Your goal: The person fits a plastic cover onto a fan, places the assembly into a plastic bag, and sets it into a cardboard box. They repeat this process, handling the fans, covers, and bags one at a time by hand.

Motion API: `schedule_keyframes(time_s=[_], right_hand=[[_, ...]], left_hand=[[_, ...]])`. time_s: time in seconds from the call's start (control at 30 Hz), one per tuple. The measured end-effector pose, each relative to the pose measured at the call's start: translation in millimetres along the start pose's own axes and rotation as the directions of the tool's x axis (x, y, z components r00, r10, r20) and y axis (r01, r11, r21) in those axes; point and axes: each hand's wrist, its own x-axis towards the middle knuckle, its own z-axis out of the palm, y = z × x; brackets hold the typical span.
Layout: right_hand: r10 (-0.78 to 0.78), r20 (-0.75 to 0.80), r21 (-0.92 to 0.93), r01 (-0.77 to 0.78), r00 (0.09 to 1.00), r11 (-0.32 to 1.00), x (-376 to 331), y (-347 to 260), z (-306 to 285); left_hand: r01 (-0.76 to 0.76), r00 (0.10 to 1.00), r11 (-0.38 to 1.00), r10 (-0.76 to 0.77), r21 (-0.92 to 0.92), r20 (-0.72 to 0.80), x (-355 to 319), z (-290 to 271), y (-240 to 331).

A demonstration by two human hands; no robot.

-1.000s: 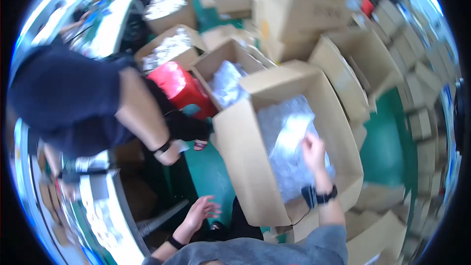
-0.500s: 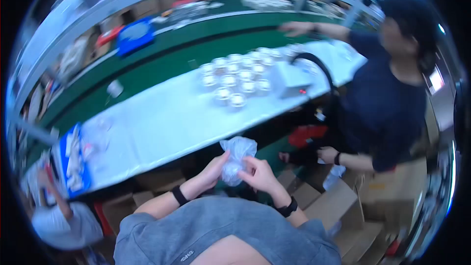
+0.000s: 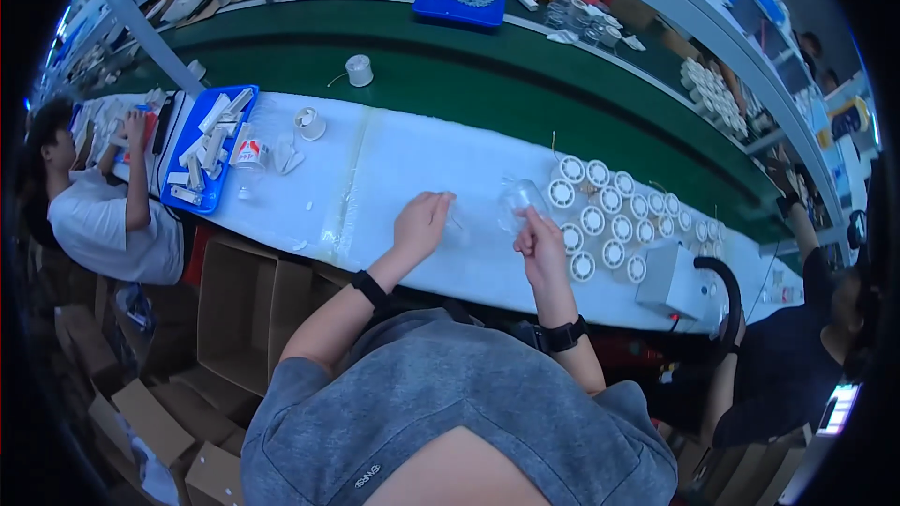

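One white table [image 3: 403, 155] borders a green belt [image 3: 459, 89] and bears a blue tray [image 3: 214, 193] of white parts [image 3: 195, 173], while the right hand [image 3: 542, 245] pinches a clear plastic bag [image 3: 519, 199] above the table and whether the left hand [image 3: 418, 228] holds anything is unclear.

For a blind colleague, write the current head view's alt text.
Someone's right hand holds a clear plastic item above a white worktable, left hand nearby. Round white parts stand at right, a blue tray of white pieces at left.
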Motion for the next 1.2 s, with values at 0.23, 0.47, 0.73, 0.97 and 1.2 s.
schedule_keyframes(time_s=[0.23,0.47,0.73,0.97,1.2], right_hand=[[0.021,-0.02,0.012,-0.021,1.0,1.0,11.5,-29.1,-45.4],[-0.001,-0.054,-0.054,-0.002,0.999,0.999,11.1,-24.7,-49.9],[-0.084,-0.094,-0.062,0.079,0.992,0.995,-9.4,-7.0,-15.7],[-0.116,-0.175,-0.052,0.108,0.978,0.993,-31.6,7.5,-4.5],[-0.106,-0.17,0.023,0.111,0.98,0.994,-25.7,11.1,-9.2]], left_hand=[[-0.317,0.927,0.806,0.374,0.5,-0.014,49.2,18.6,-7.4],[-0.501,0.832,0.666,0.546,0.553,0.098,58.9,25.7,-16.9],[-0.641,0.76,0.667,0.621,0.38,0.192,71.3,14.7,2.9],[-0.691,0.722,0.669,0.655,0.273,0.224,80.7,6.8,16.1],[-0.509,0.852,0.841,0.522,0.185,-0.03,105.6,-23.3,42.3]])
